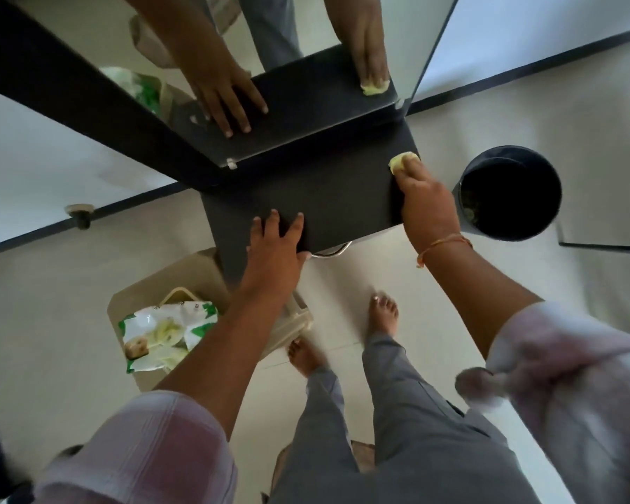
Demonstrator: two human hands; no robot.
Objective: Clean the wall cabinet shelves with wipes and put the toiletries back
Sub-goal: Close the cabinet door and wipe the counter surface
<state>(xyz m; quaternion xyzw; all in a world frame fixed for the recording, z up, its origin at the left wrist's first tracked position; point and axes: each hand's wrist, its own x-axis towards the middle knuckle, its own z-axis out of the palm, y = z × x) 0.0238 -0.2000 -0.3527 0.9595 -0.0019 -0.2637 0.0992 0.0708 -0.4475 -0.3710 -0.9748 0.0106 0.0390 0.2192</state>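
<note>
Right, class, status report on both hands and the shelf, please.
Left hand flat, steadying dark shelf. Right hand pressing yellow wipe at far right corner. Shelf bare, nothing in the way.

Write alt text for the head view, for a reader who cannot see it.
Seen from above, a person's right hand presses a yellow wipe onto a dark shelf below a mirror, while the left hand rests flat on the shelf's front edge. On the floor sit a wipes pack and a black bin.

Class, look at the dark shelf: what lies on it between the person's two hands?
Nothing: in the head view the dark shelf is bare between the left hand and the right hand, which presses a yellow wipe.
</note>
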